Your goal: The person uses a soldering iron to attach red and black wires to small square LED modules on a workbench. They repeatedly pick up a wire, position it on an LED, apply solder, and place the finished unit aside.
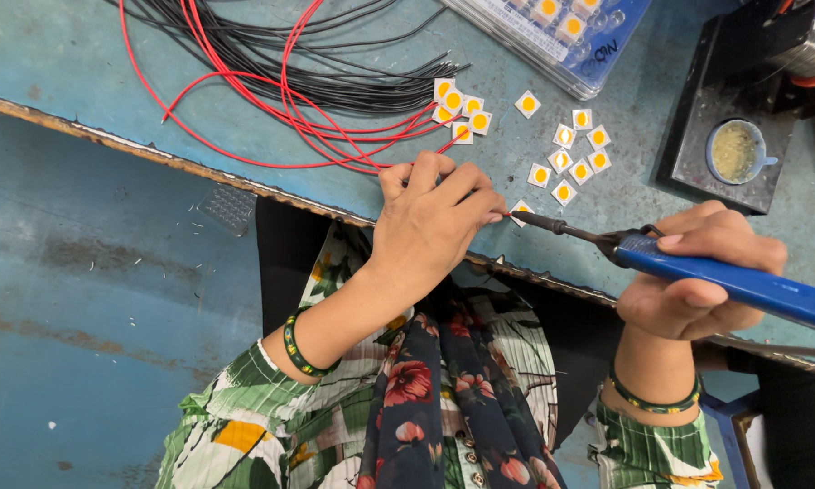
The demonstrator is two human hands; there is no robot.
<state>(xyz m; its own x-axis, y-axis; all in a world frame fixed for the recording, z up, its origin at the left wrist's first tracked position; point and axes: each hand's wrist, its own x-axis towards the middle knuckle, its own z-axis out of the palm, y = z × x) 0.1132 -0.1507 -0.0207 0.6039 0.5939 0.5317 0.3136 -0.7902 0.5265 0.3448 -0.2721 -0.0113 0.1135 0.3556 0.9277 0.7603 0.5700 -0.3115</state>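
Observation:
My left hand [434, 222] rests on the blue worktop near its front edge, fingertips pinched on a small white square chip with a yellow centre [521, 211] and a thin red wire. My right hand [697, 285] grips a blue-handled soldering iron [742, 285]. Its dark tip [539, 220] touches the chip beside my left fingertips. Several more loose chips [570, 158] lie just beyond. A few chips [457, 104] joined to wire ends sit further left.
A bundle of red and black wires [280, 63] spreads across the far left of the worktop. A black stand with a small round pot [735, 151] sits at the right. A blue tray of chips [561, 27] lies at the top.

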